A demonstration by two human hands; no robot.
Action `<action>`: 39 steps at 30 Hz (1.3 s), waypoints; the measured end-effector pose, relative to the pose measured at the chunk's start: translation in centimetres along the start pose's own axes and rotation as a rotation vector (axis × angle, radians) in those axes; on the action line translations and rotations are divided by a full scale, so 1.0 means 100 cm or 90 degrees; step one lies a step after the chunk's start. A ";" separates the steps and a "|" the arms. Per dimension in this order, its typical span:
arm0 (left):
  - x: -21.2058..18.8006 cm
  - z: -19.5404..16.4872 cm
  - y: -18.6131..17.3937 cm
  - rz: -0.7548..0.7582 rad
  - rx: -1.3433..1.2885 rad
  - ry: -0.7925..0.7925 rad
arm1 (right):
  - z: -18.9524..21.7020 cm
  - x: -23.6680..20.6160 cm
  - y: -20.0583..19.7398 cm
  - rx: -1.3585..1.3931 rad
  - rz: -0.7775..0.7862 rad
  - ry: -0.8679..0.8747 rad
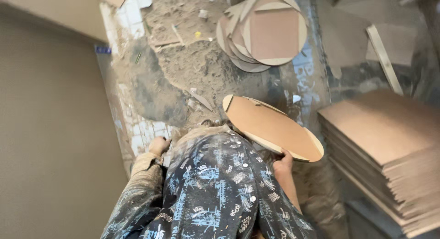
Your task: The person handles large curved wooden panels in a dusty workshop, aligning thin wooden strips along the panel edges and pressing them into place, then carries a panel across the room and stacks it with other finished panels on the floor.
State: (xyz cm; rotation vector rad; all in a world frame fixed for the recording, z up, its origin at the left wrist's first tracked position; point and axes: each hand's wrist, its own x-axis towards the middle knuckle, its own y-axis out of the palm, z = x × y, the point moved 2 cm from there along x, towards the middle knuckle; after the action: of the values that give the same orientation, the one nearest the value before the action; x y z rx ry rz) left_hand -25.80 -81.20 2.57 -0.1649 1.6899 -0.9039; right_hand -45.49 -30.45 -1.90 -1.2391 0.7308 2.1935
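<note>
My right hand (pixel 283 162) grips the near edge of a round brown board disc (pixel 270 127), held tilted in front of my patterned dark shirt (pixel 215 184). A pale strip runs around the disc's rim. My left hand (pixel 159 145) hangs lower left beside the shirt, fingers curled, and I cannot tell whether it holds anything. Farther ahead on the floor lies a pile of similar round discs (pixel 261 30), overlapping one another.
A stack of square brown boards (pixel 389 142) stands at the right. Sand and dust heaps (pixel 183 64) cover the tiled floor (pixel 137 129). A beige wall (pixel 50 129) fills the left. A pale wooden strip (pixel 384 58) and flat boards lie at the upper right.
</note>
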 end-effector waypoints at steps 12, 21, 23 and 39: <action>0.010 -0.012 0.010 -0.140 -0.124 0.008 | -0.018 0.011 0.117 -0.207 0.134 0.135; 0.062 0.056 -0.045 0.002 -0.141 -0.111 | -0.068 0.014 0.233 -0.160 0.209 0.126; 0.081 0.068 -0.071 -0.006 -0.189 -0.117 | -0.083 0.012 0.267 -0.171 0.180 0.095; 0.185 0.145 -0.206 -0.137 -0.305 -0.228 | -0.236 0.032 0.709 -0.266 0.392 0.111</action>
State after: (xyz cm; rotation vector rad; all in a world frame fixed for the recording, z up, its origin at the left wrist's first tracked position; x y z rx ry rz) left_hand -26.30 -112.40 0.67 -0.7969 1.5386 -0.5643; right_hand -79.57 -97.03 -0.80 -1.5818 0.8325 2.8737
